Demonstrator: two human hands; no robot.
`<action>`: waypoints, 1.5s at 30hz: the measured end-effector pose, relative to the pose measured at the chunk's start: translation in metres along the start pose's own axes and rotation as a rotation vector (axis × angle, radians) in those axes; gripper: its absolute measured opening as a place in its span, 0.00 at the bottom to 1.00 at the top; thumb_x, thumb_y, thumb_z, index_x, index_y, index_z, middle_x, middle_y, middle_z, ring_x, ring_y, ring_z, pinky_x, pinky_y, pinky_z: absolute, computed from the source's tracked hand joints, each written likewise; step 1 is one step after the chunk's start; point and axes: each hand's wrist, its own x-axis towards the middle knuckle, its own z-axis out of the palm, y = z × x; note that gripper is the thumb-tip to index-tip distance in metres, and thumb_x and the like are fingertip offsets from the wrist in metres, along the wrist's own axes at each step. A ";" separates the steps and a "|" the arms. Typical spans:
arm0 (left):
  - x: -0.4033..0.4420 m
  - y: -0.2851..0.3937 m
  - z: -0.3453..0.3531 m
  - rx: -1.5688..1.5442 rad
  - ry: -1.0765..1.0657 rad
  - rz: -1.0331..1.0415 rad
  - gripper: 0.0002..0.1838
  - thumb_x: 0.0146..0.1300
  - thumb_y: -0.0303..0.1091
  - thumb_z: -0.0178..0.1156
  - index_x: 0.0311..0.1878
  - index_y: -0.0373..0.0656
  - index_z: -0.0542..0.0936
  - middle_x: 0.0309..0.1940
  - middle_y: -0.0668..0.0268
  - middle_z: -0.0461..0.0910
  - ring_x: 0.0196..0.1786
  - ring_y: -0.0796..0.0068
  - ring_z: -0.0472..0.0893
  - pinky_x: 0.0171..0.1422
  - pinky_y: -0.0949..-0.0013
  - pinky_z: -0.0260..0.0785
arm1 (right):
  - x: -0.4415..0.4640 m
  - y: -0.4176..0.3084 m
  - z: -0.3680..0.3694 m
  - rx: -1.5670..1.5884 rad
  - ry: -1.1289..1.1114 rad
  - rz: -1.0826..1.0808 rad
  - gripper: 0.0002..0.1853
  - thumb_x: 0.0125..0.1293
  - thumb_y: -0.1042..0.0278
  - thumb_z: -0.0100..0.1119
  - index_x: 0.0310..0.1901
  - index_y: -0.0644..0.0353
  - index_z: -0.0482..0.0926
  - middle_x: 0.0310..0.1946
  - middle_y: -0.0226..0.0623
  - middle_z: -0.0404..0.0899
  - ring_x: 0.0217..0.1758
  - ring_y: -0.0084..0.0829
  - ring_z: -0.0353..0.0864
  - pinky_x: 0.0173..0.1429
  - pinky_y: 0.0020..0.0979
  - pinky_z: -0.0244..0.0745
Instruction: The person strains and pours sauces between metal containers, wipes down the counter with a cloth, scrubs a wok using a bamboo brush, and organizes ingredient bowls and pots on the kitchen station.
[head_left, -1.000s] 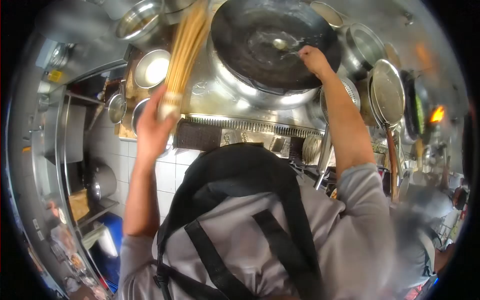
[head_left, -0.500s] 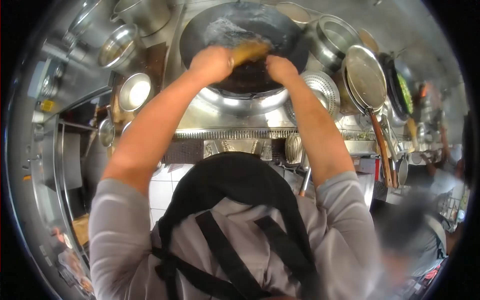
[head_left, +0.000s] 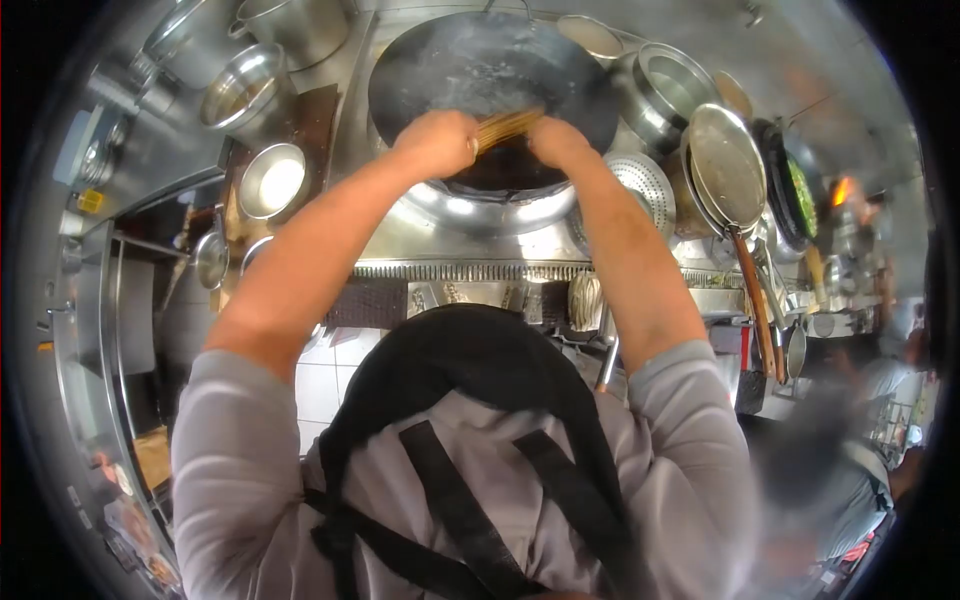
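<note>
A large dark wok (head_left: 440, 60) sits over a round metal burner ring, its inner surface wet and hazy. My left hand (head_left: 440, 143) is wrapped round one end of a bamboo wok brush (head_left: 508, 128), a bundle of thin yellowish strips. The bundle slants up to the right across the near part of the wok. At its other end is my right hand (head_left: 558, 140), closed, with its fingers turned down. Whether those fingers grip the brush or the wok's near rim is hidden from me.
Left of the wok stand a white-bottomed bowl (head_left: 272, 181) and a metal pot (head_left: 242, 90). To the right are a perforated ladle (head_left: 640, 185), a long-handled strainer (head_left: 727, 165) and stacked steel bowls (head_left: 672, 85). Another person (head_left: 840, 470) is at lower right, near a flame (head_left: 842, 190).
My left hand has come slightly nearer and right, and the brush, blurred before, now shows sharply. The pale foamy patch in the wok has spread thin. My right hand has barely moved.
</note>
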 end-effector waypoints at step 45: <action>0.012 -0.009 -0.015 0.024 0.089 -0.201 0.10 0.57 0.35 0.58 0.39 0.48 0.84 0.43 0.51 0.82 0.47 0.49 0.81 0.53 0.53 0.74 | -0.026 0.005 -0.044 -0.152 0.104 -0.108 0.12 0.64 0.70 0.47 0.43 0.57 0.81 0.44 0.51 0.79 0.49 0.50 0.81 0.54 0.45 0.76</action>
